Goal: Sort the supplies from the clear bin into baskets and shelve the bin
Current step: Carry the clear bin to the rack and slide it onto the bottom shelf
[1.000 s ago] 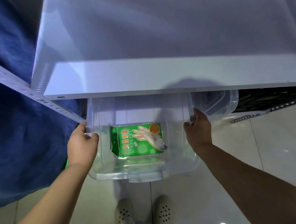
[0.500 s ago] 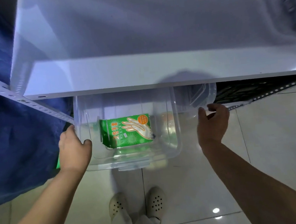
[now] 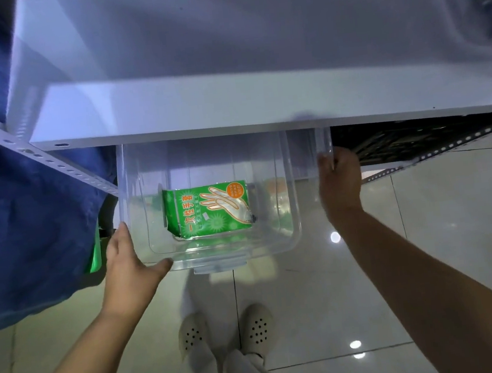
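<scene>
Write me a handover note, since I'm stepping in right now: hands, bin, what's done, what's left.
Left hand: open, flat against the clear bin's near left corner.
Right hand: fingers curled on the edge of a second clear container to the right.
Bin: partly under the white shelf, front end sticking out.
Inside: one green glove packet, still unsorted.
Left: take out the packet, then push the bin fully in.

A white metal shelf on perforated uprights spans the top; blue fabric hangs at left, and glossy pale floor tiles reflect ceiling lights
</scene>
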`<state>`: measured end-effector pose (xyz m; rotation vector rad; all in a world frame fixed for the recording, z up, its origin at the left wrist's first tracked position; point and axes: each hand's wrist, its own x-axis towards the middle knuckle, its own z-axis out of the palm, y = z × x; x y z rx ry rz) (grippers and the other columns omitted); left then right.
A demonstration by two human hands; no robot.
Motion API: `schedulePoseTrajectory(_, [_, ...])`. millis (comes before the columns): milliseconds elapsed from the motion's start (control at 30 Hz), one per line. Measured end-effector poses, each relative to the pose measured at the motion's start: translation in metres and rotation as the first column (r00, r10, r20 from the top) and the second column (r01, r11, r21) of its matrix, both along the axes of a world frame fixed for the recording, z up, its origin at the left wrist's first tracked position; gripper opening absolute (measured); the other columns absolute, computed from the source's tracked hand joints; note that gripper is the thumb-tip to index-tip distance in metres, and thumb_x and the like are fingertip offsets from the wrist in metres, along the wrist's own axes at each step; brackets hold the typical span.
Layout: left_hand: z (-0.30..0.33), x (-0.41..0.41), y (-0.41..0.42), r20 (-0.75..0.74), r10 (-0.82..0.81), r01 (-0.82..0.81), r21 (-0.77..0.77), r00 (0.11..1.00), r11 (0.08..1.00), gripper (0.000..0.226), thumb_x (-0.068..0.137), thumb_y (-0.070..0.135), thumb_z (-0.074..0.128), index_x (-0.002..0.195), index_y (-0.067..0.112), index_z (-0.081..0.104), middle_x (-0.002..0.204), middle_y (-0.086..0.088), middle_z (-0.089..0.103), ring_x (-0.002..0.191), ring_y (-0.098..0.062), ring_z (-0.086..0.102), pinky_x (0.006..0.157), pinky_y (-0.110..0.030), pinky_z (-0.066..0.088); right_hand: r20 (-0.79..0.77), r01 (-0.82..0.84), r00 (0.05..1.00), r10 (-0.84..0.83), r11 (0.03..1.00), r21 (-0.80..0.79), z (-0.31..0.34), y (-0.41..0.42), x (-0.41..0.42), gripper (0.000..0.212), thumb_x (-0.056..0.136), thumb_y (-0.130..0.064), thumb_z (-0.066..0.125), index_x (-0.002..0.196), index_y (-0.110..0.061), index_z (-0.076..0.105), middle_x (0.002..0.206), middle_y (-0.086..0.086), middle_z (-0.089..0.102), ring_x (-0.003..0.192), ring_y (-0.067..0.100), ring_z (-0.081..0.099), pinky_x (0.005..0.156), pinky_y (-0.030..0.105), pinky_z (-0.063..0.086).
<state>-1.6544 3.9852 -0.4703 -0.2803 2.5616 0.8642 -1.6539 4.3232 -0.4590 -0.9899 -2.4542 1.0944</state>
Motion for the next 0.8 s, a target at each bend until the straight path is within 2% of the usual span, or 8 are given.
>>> schedulePoseTrajectory(67, [-0.002, 0.003, -0.008, 0.010, -0.051, 0.051, 0.009, 0.999, 0.999, 0.101, 0.066, 0.013, 0.081, 0.145, 0.011, 0.018, 0.151, -0.013, 0.024, 0.135, -0.030, 0.029, 0.109, -0.048, 0.031, 0.013, -0.035, 0.999, 0.034, 0.997, 0.064, -0.001, -0.021, 0.016, 0.011, 0.091, -0.012, 0.052, 0.089, -0.001, 0.054, 0.089, 0.017, 0.050, 0.088, 0.026, 0.044, 0.078, 0.034, 0.034])
schedulePoseTrajectory(133, [-0.003, 0.004, -0.015, 0.017, -0.067, 0.067, 0.013, 0.998, 0.998, 0.102, 0.068, 0.011, 0.080, 0.147, 0.011, 0.016, 0.152, -0.011, 0.023, 0.134, -0.031, 0.034, 0.108, -0.048, 0.033, 0.001, -0.071, 0.997, 0.072, 0.987, 0.143, 0.000, -0.046, 0.030, 0.021, 0.091, -0.014, 0.053, 0.101, 0.004, 0.054, 0.101, 0.022, 0.052, 0.098, 0.031, 0.043, 0.087, 0.035, 0.033])
schedulePoseTrajectory(200, [-0.004, 0.002, -0.019, 0.010, -0.065, 0.064, 0.040, 0.998, 0.997, 0.100, 0.069, 0.009, 0.079, 0.147, 0.011, 0.016, 0.152, -0.011, 0.025, 0.130, -0.031, 0.040, 0.107, -0.046, 0.036, -0.050, -0.088, 0.994, 0.100, 0.976, 0.201, 0.004, -0.070, 0.038, 0.030, 0.092, -0.023, 0.051, 0.101, 0.005, 0.053, 0.101, 0.025, 0.051, 0.098, 0.029, 0.039, 0.088, 0.037, 0.032])
schedulePoseTrajectory(300, [-0.005, 0.000, -0.022, 0.010, -0.030, 0.028, 0.125, 1.000, 0.992, 0.091, 0.073, 0.002, 0.073, 0.146, 0.013, 0.021, 0.151, -0.010, 0.029, 0.117, -0.030, 0.054, 0.101, -0.039, 0.042, -0.082, -0.102, 0.989, 0.126, 0.962, 0.252, 0.004, -0.109, 0.044, 0.035, 0.087, -0.027, 0.053, 0.099, 0.007, 0.054, 0.097, 0.026, 0.052, 0.093, 0.025, 0.036, 0.087, 0.033, 0.028])
schedulePoseTrajectory(433, [-0.004, -0.002, -0.033, 0.003, 0.026, -0.026, 0.182, 1.000, 0.983, 0.071, 0.083, 0.005, 0.062, 0.144, 0.019, 0.029, 0.142, -0.010, 0.044, 0.121, -0.024, 0.051, 0.101, -0.037, 0.042, -0.007, -0.210, 0.974, 0.226, 0.916, 0.342, -0.005, -0.164, 0.054, 0.039, 0.083, -0.033, 0.053, 0.096, 0.003, 0.058, 0.095, 0.022, 0.056, 0.092, 0.027, 0.040, 0.085, 0.038, 0.034])
schedulePoseTrajectory(567, [-0.001, -0.010, -0.049, 0.007, 0.035, -0.036, 0.261, 0.999, 0.965, 0.054, 0.090, 0.009, 0.055, 0.140, 0.019, 0.038, 0.131, -0.003, 0.055, 0.111, -0.014, 0.054, 0.092, -0.032, 0.042, 0.083, -0.365, 0.929, 0.362, 0.851, 0.377, -0.012, -0.204, 0.050, 0.037, 0.068, -0.030, 0.077, 0.084, -0.001, 0.060, 0.086, 0.016, 0.059, 0.082, 0.029, 0.050, 0.073, 0.035, 0.039])
schedulePoseTrajectory(700, [-0.001, -0.014, -0.068, 0.028, 0.137, -0.139, 0.299, 0.990, 0.944, 0.042, 0.091, 0.006, 0.050, 0.132, 0.013, 0.047, 0.120, -0.005, 0.059, 0.105, -0.022, 0.058, 0.098, -0.043, 0.045, 0.131, -0.450, 0.892, 0.432, 0.825, 0.343, -0.014, -0.241, 0.040, 0.040, 0.056, -0.025, 0.085, 0.075, -0.004, 0.058, 0.078, 0.013, 0.057, 0.070, 0.030, 0.055, 0.067, 0.033, 0.033])
schedulePoseTrajectory(800, [-0.001, -0.013, -0.081, 0.024, 0.181, -0.180, 0.307, 0.983, 0.935, 0.037, 0.092, 0.008, 0.049, 0.128, 0.014, 0.050, 0.109, -0.001, 0.060, 0.102, -0.023, 0.059, 0.098, -0.042, 0.045, 0.181, -0.502, 0.865, 0.468, 0.788, 0.357, -0.015, -0.267, 0.027, 0.041, 0.052, -0.026, 0.086, 0.072, -0.004, 0.058, 0.075, 0.011, 0.058, 0.067, 0.029, 0.056, 0.064, 0.033, 0.043])
